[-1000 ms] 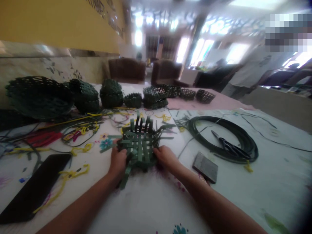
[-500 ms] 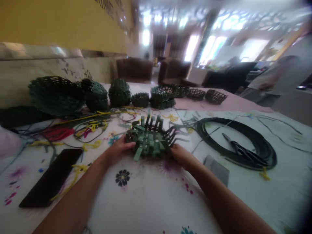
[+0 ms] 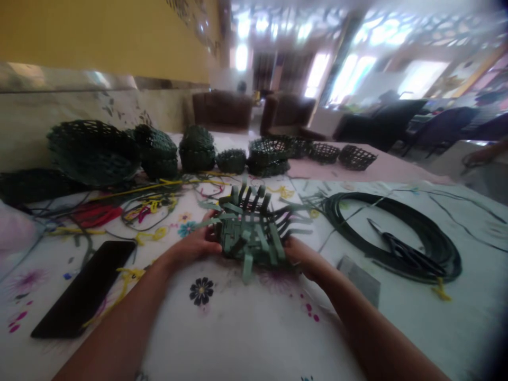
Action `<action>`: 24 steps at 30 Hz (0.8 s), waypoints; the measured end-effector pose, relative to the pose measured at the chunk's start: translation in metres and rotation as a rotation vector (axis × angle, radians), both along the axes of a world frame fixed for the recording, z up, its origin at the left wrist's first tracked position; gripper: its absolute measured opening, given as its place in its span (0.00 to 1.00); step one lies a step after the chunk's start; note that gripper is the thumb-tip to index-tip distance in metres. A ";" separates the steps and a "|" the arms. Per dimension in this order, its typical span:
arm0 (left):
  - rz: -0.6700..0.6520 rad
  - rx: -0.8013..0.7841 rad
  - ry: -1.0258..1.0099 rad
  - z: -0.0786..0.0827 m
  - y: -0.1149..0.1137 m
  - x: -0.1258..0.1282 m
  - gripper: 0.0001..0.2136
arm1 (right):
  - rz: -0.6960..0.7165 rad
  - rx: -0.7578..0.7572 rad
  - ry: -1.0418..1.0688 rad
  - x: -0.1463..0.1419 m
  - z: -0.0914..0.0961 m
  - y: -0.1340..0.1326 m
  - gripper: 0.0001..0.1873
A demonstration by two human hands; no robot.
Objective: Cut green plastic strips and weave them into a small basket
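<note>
A partly woven green basket [image 3: 252, 235] sits between my hands on the flowered tablecloth [image 3: 222, 333], with loose strip ends bent out on every side. My left hand [image 3: 198, 243] is closed on its left side, the thumb lying near the front and the other fingers partly behind the weave. Against the right side, my right hand [image 3: 299, 253] grips the basket, its fingertips hidden by the strips. Several curved strip ends [image 3: 291, 217] fan out to the right above that hand.
A coil of dark strip [image 3: 337, 222] lies to the right with scissors [image 3: 397, 251] across it. Beside my right forearm is a grey flat piece [image 3: 360, 280]. A black phone [image 3: 87, 286] rests at left. Finished baskets [image 3: 268, 156] line the back. A person's arm [image 3: 486, 154] shows far right.
The basket has come slightly nearer and tipped, so its strips spread differently toward me. Both hands stay on its sides. The person at far right has moved mostly out of view.
</note>
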State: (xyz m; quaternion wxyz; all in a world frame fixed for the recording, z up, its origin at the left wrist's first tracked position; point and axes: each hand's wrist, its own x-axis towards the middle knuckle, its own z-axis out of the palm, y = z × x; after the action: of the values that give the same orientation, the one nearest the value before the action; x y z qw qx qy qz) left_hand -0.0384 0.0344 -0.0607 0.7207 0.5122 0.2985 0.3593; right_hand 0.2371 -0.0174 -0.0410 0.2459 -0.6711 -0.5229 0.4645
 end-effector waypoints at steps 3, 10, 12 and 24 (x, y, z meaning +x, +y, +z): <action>-0.124 -0.046 0.000 0.001 -0.002 -0.001 0.29 | 0.011 0.002 0.022 0.001 0.002 0.000 0.06; -0.125 -0.079 -0.041 -0.001 -0.002 -0.003 0.38 | 0.036 0.007 0.022 0.001 0.000 0.001 0.06; -0.073 -0.046 -0.059 -0.002 -0.001 0.000 0.44 | 0.052 0.043 -0.027 0.000 -0.001 -0.001 0.07; 0.085 0.047 -0.016 -0.012 0.003 0.009 0.41 | 0.114 0.153 -0.120 -0.007 0.007 -0.003 0.06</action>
State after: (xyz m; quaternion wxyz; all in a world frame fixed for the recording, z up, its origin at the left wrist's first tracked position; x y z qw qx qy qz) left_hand -0.0291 0.0378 -0.0727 0.6949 0.5132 0.3056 0.4005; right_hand 0.2301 -0.0205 -0.0340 0.2381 -0.6462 -0.6079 0.3953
